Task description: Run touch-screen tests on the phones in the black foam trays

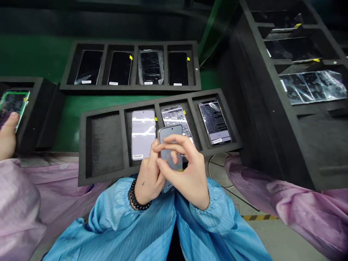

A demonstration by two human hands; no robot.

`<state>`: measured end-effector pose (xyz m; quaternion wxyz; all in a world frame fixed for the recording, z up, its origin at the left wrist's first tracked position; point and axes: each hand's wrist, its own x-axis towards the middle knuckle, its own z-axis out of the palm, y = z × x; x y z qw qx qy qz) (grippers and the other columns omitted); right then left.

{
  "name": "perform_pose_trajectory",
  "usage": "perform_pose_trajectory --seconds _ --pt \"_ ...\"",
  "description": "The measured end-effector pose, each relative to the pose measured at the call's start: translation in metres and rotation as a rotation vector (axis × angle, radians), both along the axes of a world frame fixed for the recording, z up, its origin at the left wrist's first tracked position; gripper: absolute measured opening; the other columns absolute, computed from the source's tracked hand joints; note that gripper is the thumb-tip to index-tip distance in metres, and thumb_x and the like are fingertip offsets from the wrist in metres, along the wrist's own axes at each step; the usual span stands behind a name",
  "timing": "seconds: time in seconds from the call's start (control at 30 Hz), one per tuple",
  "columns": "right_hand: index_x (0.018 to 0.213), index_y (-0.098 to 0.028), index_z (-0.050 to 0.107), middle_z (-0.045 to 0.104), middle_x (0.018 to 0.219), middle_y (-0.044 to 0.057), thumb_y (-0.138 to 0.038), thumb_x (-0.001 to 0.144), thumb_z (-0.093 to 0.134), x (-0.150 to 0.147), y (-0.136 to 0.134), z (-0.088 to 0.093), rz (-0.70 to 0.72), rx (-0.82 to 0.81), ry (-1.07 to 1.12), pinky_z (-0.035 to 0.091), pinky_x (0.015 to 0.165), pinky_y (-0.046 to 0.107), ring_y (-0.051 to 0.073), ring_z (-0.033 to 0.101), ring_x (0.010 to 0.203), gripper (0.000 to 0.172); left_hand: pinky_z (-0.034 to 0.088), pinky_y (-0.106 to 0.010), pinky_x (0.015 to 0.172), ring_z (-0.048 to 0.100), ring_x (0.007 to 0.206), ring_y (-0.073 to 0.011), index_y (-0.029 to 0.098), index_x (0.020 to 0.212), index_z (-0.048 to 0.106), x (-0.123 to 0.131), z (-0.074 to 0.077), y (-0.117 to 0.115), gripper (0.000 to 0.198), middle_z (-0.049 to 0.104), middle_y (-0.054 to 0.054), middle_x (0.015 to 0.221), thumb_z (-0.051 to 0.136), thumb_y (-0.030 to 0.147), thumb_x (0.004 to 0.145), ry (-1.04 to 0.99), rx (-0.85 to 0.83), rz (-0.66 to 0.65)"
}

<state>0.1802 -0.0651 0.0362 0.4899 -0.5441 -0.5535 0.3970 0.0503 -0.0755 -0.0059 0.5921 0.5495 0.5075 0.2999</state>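
A grey-screened phone (177, 131) is held upright above the front edge of a black foam tray (101, 177). My left hand (149, 177), with a black coil band at the wrist, grips its left side. Over the screen, my right hand (187, 166) has its fingers bent, with thumb and fingers apart around a gap; fingertips are at or just above the glass. Behind the held phone, the tray holds a phone with a pale screen (143, 132), one partly hidden phone showing text (174, 113), and a dark-screened phone with text (214, 121). Its leftmost slot (106, 141) holds no phone.
A second foam tray (130, 87) with several dark phones lies behind on the green surface (73, 119). Stacked foam trays (277, 119) stand at right. At left, another person's hand (8, 139) touches a phone (16, 99). Pink sleeves are on both sides.
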Motion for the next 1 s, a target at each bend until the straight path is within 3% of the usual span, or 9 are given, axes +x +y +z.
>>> perform_pose_trajectory --seconds 0.2,0.3,0.47,0.63,0.7,0.8,0.87,1.0 --pt "0.107 -0.027 0.066 0.074 0.106 0.000 -0.010 0.089 0.063 0.023 0.003 0.000 -0.001 0.223 -0.247 0.052 0.066 0.032 0.014 0.057 0.069 0.025 0.053 -0.038 0.088 0.064 0.084 -0.0218 0.022 0.148 0.044 -0.003 0.005 0.003 0.053 0.069 -0.006 0.112 0.048 0.035 0.096 0.057 0.159 0.023" --pt "0.112 -0.026 0.066 0.075 0.106 0.001 -0.011 0.091 0.063 0.039 0.005 0.000 0.032 0.243 -0.349 0.051 0.068 0.032 0.015 0.062 0.078 0.025 0.053 -0.033 0.079 0.061 0.077 -0.0188 0.022 0.145 0.047 -0.007 0.008 0.008 0.056 0.070 -0.005 0.117 0.052 0.030 0.090 -0.083 -0.001 0.041" --pt "0.102 -0.025 0.067 0.073 0.088 -0.003 -0.011 0.092 0.066 0.044 0.004 -0.004 -0.004 0.330 -0.405 0.049 0.075 0.032 0.015 0.061 0.079 0.018 0.051 -0.031 0.077 0.065 0.090 -0.0231 0.019 0.129 0.062 -0.006 0.016 0.015 0.052 0.072 -0.004 0.112 0.055 0.031 0.079 -0.404 -0.280 0.051" --pt "0.109 -0.025 0.066 0.073 0.093 -0.002 -0.012 0.091 0.068 0.039 0.003 -0.007 -0.111 0.370 -0.404 0.049 0.080 0.034 0.016 0.062 0.086 0.023 0.050 -0.031 0.073 0.068 0.087 -0.0239 0.021 0.134 0.058 -0.003 0.019 0.013 0.057 0.073 -0.003 0.104 0.056 0.032 0.079 -0.513 -0.403 0.111" --pt "0.112 -0.024 0.065 0.073 0.105 0.003 -0.015 0.087 0.072 0.041 0.002 -0.008 -0.139 0.454 -0.459 0.050 0.087 0.038 0.020 0.063 0.098 0.027 0.052 -0.032 0.075 0.068 0.092 -0.0255 0.021 0.134 0.057 -0.003 0.020 0.012 0.057 0.073 -0.004 0.107 0.057 0.032 0.078 -0.527 -0.398 0.120" --pt "0.114 -0.022 0.065 0.070 0.116 0.008 -0.020 0.084 0.075 0.047 0.000 -0.009 -0.074 0.552 -0.501 0.051 0.092 0.044 0.025 0.064 0.105 0.033 0.054 -0.035 0.083 0.068 0.100 -0.0272 0.021 0.130 0.060 -0.001 0.022 0.013 0.055 0.072 -0.004 0.113 0.057 0.029 0.075 -0.576 -0.404 0.146" --pt "0.116 -0.022 0.065 0.070 0.117 0.008 -0.020 0.085 0.072 0.051 -0.003 -0.011 -0.046 0.514 -0.472 0.052 0.092 0.045 0.026 0.065 0.107 0.032 0.054 -0.038 0.092 0.067 0.104 -0.0274 0.021 0.129 0.061 0.001 0.023 0.013 0.054 0.071 -0.004 0.116 0.057 0.029 0.075 -0.594 -0.402 0.182" --pt "0.116 -0.022 0.066 0.071 0.113 0.007 -0.018 0.091 0.065 0.055 -0.006 -0.013 -0.174 0.381 -0.377 0.053 0.082 0.039 0.024 0.065 0.103 0.026 0.047 -0.046 0.109 0.061 0.122 -0.0326 0.020 0.133 0.060 0.002 0.018 0.008 0.059 0.068 -0.007 0.127 0.060 0.033 0.075 -0.597 -0.328 0.215"
